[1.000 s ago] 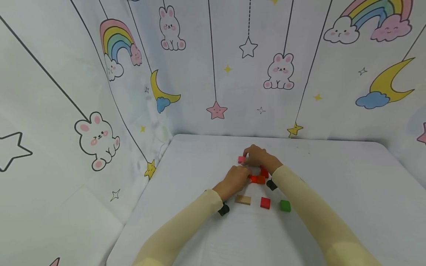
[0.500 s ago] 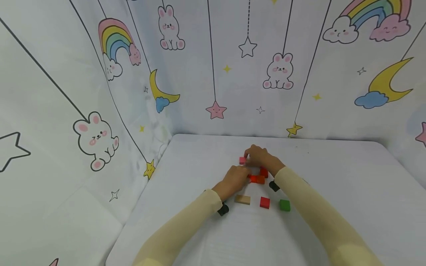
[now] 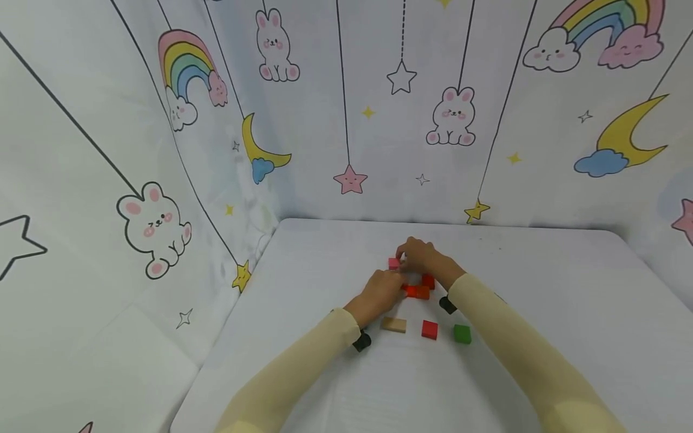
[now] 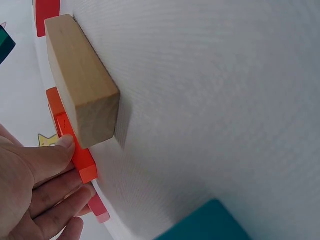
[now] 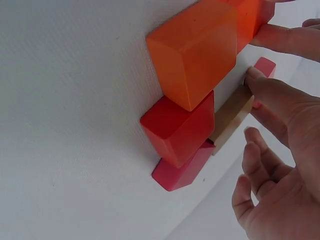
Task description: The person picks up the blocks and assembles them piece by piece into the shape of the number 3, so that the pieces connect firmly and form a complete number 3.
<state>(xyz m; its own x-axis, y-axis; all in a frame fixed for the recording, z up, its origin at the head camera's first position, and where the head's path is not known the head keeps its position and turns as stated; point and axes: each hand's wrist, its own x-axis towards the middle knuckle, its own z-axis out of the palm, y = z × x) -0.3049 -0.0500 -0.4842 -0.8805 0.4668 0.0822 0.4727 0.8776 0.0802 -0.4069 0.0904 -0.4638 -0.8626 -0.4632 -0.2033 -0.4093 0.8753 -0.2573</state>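
My left hand pinches a red-orange block, thumb on its near side and fingers behind. An orange block touches its right end. My right hand holds a small pink block between thumb and a finger, beside the end of a plain wooden block. In the right wrist view a red block adjoins the orange one, with a crimson block beyond it at the wooden block's other end. The blocks form a ring on the white table.
Nearer the body lie a wooden block, a red block and a green block. A teal block sits at the lower edge of the left wrist view. A white curtain with cartoon prints stands behind the table.
The right hand has drawn the pink block slightly nearer and to the right, toward the other blocks. The left hand stays at the red-orange block.
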